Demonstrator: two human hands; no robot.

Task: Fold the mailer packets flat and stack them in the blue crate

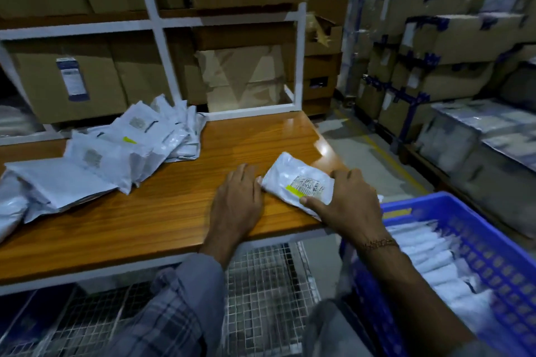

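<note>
Your left hand (236,197) lies flat beside a packet (297,182) at the table's (174,211) right edge, your right hand (348,197) pinches it, the crate (493,243) holds many, and a pile (116,148) remains.

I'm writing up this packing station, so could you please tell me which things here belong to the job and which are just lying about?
Job:
- mailer packet under left hand and right hand
- unfolded packet pile
- blue crate holding stacked packets

Just lying about:
- cardboard boxes
- wrapped cartons
</note>
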